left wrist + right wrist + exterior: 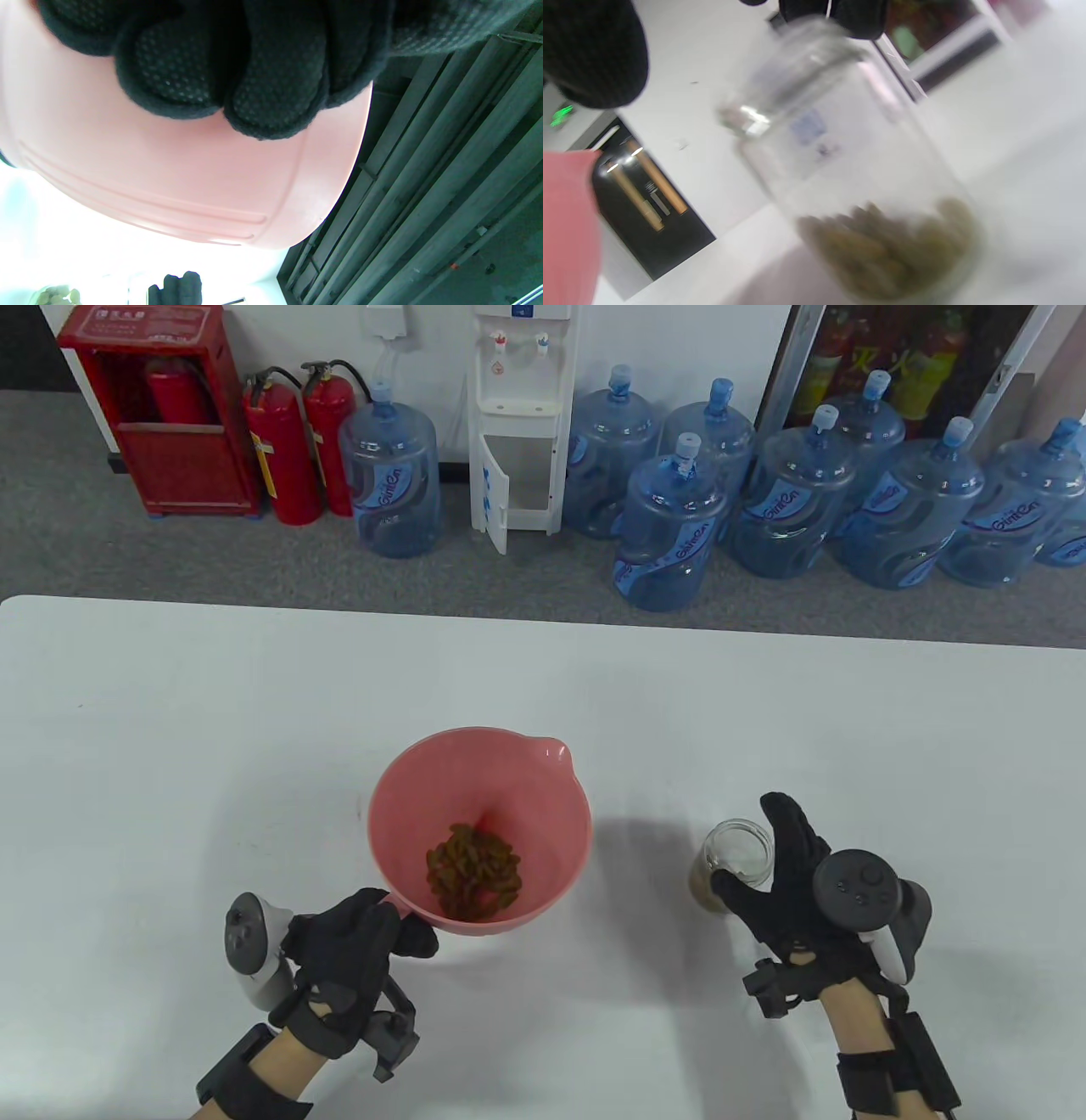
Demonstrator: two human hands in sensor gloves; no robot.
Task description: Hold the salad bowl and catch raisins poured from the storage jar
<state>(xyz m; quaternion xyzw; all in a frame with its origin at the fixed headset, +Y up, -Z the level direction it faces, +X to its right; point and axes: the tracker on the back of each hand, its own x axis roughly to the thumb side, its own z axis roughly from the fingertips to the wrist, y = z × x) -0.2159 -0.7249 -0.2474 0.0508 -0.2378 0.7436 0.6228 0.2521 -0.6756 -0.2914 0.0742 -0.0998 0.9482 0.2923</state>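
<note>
A pink salad bowl [479,814] with a pouring lip sits mid-table, a heap of raisins [473,872] in its bottom. My left hand [407,931] grips the bowl's handle at its near-left rim; in the left wrist view its fingers [271,106] curl against the bowl's outer wall [169,178]. The glass storage jar [736,861] stands upright to the right, some raisins [891,250] left in its base. My right hand [751,848] brackets the jar with straight fingers, and the thumb [594,55] is clear of the glass [848,169].
The white table [170,729] stretches wide on all sides of the bowl. Beyond its far edge stand several blue water bottles [674,534], a white dispenser [517,424] and red fire extinguishers [284,449]. The bowl's rim [568,228] shows left of the jar.
</note>
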